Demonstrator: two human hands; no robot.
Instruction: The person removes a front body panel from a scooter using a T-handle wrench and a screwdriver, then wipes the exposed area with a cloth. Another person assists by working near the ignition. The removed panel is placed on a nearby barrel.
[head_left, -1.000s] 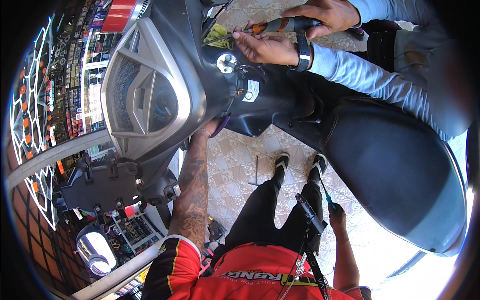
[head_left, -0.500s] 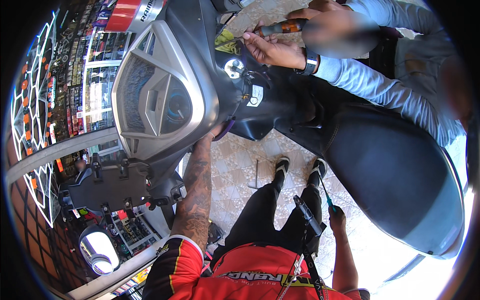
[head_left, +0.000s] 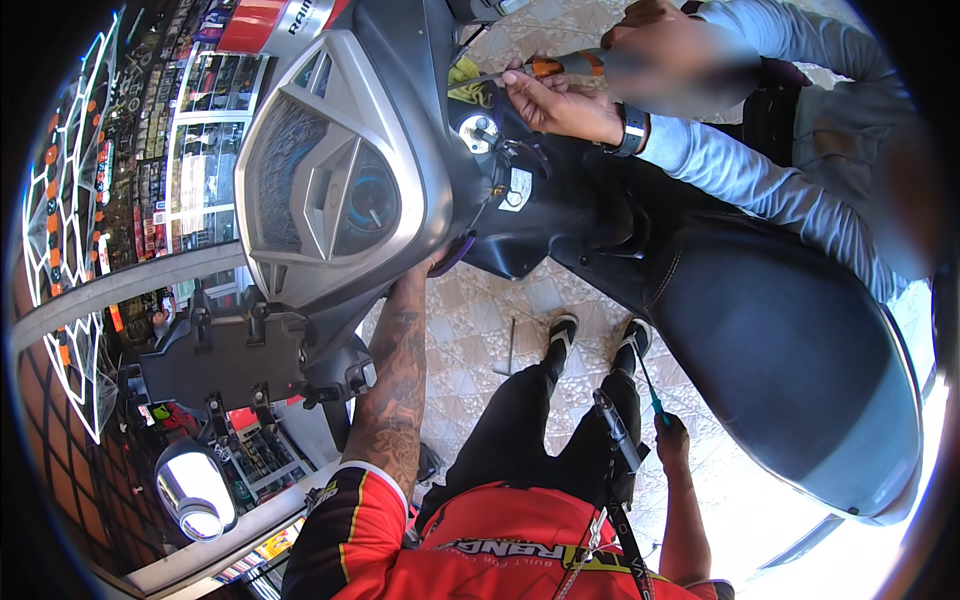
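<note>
My left hand [head_left: 433, 263] reaches in under the scooter's front panel [head_left: 425, 170], close to a purple edge. Its fingers are hidden behind the panel, so what they touch does not show. Low at my right side, my right hand [head_left: 673, 440] is closed round the teal handle of a screwdriver [head_left: 657, 403], whose long thin shaft points up and away toward my shoe. Across the scooter, a co-worker's hands [head_left: 572, 108] hold another screwdriver [head_left: 560, 66] with an orange and dark handle, its shaft reaching toward the steering column beside the ignition lock [head_left: 478, 133].
The long black seat [head_left: 780, 350] extends to the right. A dark bracket [head_left: 225, 365] and a mirror [head_left: 197, 490] stand at left, before shop shelves. On the tiled floor lies a thin L-shaped metal rod [head_left: 512, 345]. A phone-like device [head_left: 617, 432] hangs by my waist.
The view has shifted slightly, so the scooter sits a little farther right. My hands stay about where they were. The co-worker's nearer hand has moved slightly right and down in the picture.
</note>
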